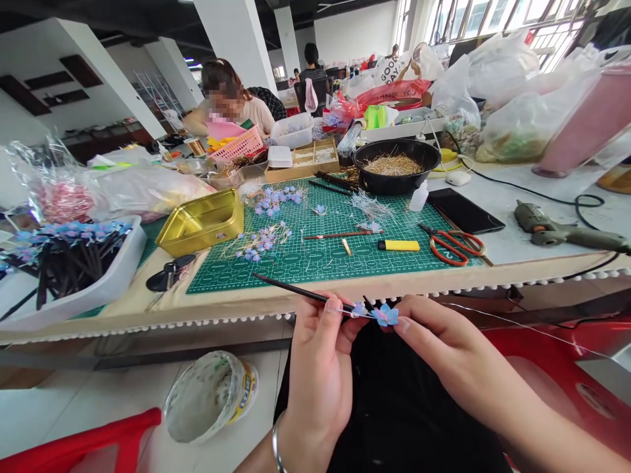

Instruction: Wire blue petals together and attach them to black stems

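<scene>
In front of the table edge my left hand (323, 355) pinches a dark tapered hair stick (290, 286) between thumb and fingers, its pointed end reaching left over the table. Blue flowers (385, 315) with pink centres sit at the stick's other end. My right hand (434, 328) is closed at that end, thumb and fingertips against the blue petals. A thin pale wire (517, 323) runs off to the right from behind this hand. On the green cutting mat (231, 272) lie small blue flower sprigs (263, 242) and a brown stick (340, 234).
Orange-handled scissors (456, 248), a yellow cutter (399, 245), a phone (466, 210) and a glue gun (566, 226) lie to the right. Behind stands a black bowl (367, 164). A gold tin (197, 223) and a white tray (133, 263) of finished-looking sticks are left. Another person sits opposite.
</scene>
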Action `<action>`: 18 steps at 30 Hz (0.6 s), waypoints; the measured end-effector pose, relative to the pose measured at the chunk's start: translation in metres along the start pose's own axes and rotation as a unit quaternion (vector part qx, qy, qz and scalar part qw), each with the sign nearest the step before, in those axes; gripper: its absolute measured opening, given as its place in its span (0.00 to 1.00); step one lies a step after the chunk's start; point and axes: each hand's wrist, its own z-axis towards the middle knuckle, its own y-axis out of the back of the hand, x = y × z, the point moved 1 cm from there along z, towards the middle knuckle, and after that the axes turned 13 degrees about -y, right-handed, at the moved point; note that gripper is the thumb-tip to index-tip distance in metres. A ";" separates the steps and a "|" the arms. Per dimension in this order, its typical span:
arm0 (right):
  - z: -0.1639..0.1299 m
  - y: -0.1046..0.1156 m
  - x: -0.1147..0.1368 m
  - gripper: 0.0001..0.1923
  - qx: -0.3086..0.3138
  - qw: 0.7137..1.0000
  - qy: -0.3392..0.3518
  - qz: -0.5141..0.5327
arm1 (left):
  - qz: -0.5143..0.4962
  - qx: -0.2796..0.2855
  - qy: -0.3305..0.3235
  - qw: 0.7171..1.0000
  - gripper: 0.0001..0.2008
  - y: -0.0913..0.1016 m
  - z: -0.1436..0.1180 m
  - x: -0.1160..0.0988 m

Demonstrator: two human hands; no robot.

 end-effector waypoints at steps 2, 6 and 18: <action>0.003 0.002 -0.005 0.13 0.025 0.999 -0.033 0.013 | 0.015 0.008 0.004 1.000 0.03 0.003 -0.003 0.000; 0.010 0.007 -0.020 0.11 0.085 0.991 -0.096 0.033 | 0.062 0.014 0.039 0.997 0.03 0.010 -0.009 0.001; 0.009 0.016 -0.040 0.11 0.134 0.982 -0.131 -0.020 | 0.224 0.184 0.335 0.896 0.06 0.040 -0.024 -0.024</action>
